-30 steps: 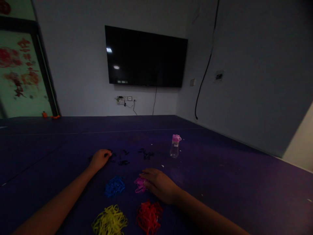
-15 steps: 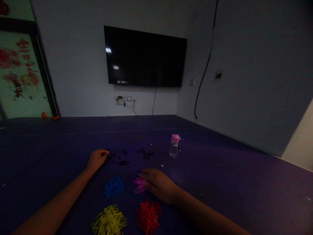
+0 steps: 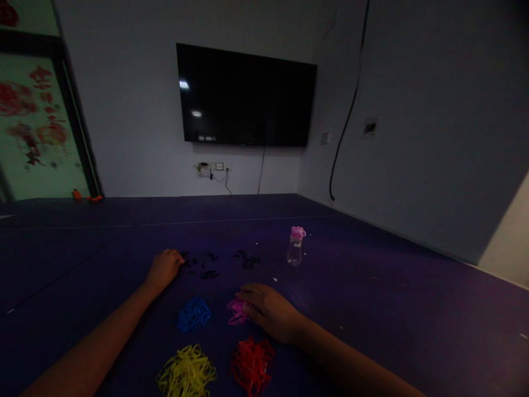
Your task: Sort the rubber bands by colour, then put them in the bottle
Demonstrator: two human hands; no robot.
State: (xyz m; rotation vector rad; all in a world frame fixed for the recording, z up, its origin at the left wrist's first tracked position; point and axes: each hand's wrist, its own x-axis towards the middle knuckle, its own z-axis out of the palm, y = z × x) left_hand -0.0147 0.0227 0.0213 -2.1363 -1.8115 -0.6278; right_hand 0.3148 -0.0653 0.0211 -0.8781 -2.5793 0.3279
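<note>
My left hand (image 3: 164, 270) is at the left edge of the scattered small black pieces (image 3: 210, 274), its fingertips pressed together; whatever they hold is too small and dark to make out. My right hand (image 3: 270, 310) lies palm down over the right side of a pile of pink bands (image 3: 236, 312), fingers extended. A pile of blue bands (image 3: 194, 314) sits left of the pink one. Nearer me are a yellow pile (image 3: 187, 373) and a red pile (image 3: 252, 366). More black pieces (image 3: 248, 260) lie beyond the pink pile.
A clear bottle with a pink lid (image 3: 295, 251) stands upright on the purple surface (image 3: 372, 286), right of the black pieces. Small white scraps are scattered about. Farther off are a wall-mounted television (image 3: 248, 96), a hanging cable (image 3: 345, 129) and orange objects (image 3: 94, 198) by the door.
My left hand has shifted slightly, and the dark piece seen at its fingertips before no longer shows clearly. My right hand rests as before on the pink bands.
</note>
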